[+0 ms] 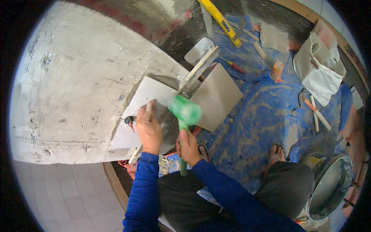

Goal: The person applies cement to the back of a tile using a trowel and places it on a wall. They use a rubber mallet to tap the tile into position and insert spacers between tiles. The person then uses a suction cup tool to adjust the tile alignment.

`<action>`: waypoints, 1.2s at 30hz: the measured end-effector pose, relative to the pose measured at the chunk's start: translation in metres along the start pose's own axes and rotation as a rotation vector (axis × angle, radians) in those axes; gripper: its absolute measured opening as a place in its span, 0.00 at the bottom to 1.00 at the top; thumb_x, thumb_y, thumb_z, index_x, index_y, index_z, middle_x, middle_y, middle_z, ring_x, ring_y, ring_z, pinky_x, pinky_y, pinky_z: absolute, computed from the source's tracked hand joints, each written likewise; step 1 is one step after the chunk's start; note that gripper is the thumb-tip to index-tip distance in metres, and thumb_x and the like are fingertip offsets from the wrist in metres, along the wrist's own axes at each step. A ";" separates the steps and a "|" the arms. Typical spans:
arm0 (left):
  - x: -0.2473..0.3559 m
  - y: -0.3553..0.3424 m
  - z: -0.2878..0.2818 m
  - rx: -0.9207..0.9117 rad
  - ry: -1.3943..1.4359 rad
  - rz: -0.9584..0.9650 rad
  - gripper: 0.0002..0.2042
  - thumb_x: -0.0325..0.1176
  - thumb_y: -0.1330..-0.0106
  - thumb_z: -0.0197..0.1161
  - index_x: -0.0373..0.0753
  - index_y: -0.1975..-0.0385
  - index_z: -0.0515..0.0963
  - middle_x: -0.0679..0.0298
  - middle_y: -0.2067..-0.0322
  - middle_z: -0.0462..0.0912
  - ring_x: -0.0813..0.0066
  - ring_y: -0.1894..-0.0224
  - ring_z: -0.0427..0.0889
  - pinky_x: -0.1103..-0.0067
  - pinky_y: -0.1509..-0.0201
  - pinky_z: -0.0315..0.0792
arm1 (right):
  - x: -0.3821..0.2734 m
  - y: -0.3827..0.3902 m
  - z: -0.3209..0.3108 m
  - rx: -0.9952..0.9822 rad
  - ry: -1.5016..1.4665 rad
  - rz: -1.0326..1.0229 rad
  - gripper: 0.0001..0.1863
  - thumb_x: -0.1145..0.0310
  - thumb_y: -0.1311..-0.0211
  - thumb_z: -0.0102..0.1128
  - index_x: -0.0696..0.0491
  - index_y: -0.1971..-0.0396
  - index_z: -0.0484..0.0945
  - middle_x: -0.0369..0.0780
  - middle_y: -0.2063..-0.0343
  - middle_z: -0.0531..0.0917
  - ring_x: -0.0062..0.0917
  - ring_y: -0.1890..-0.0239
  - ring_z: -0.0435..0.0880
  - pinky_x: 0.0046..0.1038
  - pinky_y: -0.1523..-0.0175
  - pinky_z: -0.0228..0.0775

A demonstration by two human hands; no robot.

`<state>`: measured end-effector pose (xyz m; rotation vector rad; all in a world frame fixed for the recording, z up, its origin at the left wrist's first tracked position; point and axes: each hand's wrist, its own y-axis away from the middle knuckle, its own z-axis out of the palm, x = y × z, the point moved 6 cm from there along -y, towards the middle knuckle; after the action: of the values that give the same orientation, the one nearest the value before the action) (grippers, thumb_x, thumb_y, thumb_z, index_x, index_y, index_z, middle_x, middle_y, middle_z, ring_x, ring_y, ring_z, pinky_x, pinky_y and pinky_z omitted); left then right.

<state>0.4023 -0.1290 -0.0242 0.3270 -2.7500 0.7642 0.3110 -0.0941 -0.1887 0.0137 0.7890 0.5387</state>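
My right hand (188, 147) is closed round the green handle of a rubber mallet (185, 110), whose head is slightly blurred beside the tile's right edge. My left hand (149, 130) rests on a pale square tile (136, 95), fingers stretched toward its middle, nothing visible in them. The tile lies on the end of a rough grey cement surface (77, 85). At its left edge sits a small black knob with a red tip (129, 121), like a tile levelling spacer. A wooden strip (199, 69) stands along the surface's edge, partly hidden behind the mallet.
Another tile with a ridged back (218, 96) leans right of the mallet. On the blue sheet (247, 127) lie a yellow spirit level (222, 23), a screwdriver (235, 67) and a hammer (317, 113). A white sack (319, 63) and a bucket (329, 187) stand at the right.
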 end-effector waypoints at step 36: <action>-0.083 0.056 -0.071 0.098 0.094 -0.719 0.27 0.60 0.32 0.63 0.37 0.74 0.88 0.43 0.73 0.85 0.40 0.65 0.85 0.58 0.58 0.77 | -0.032 0.031 0.016 -0.098 0.511 -0.085 0.29 0.41 0.19 0.41 0.53 0.69 0.69 0.36 0.85 0.71 0.23 0.89 0.69 0.28 0.84 0.62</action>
<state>0.4779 -0.0326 -0.0176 1.1755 -2.2460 0.6782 0.2895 -0.0794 -0.1495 -0.2554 1.2537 0.5048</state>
